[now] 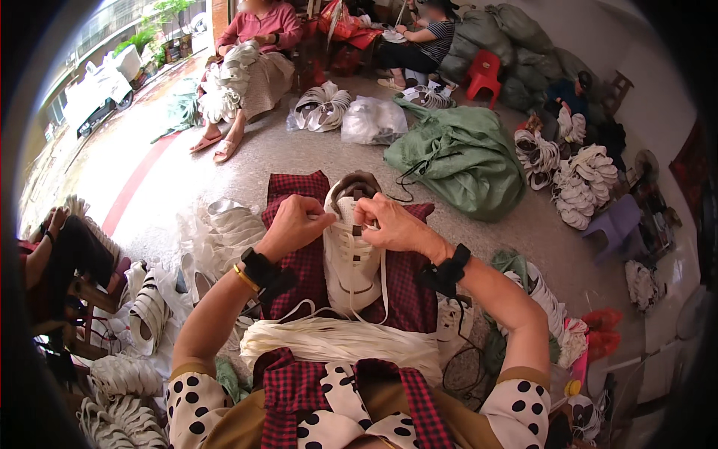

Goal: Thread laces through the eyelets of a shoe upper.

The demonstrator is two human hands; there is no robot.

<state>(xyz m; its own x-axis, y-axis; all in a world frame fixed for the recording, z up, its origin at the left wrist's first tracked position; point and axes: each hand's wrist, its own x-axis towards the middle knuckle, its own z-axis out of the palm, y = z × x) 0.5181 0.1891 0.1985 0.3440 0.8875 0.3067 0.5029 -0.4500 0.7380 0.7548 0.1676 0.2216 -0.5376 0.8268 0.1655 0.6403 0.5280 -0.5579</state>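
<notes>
Lying on a red-and-black checked cloth (298, 280), a white shoe (355, 269) occupies the centre, its toe toward the wearer and its brown-lined opening away. A white lace (384, 288) trails along its right side. The left hand (296, 224) is beside the upper left edge of the shoe, thumb and forefinger drawn together; whether they grip a lace cannot be told. The right hand (385, 224) is over the lacing area, thumb and forefinger pinched; what lies between them is likewise hidden. Each wrist bears a black band; a gold-coloured bracelet (247, 279) circles the left forearm. Nearer the body, a thick bundle of white laces (336, 344) lies crosswise. To the left are stacks of pale shoe parts (146, 314). Beyond the cloth, a green sack (464, 165) sits on the floor near a clear plastic bag (374, 120). Farther back are a red stool (485, 73) and a seated person in pink (262, 30).
</notes>
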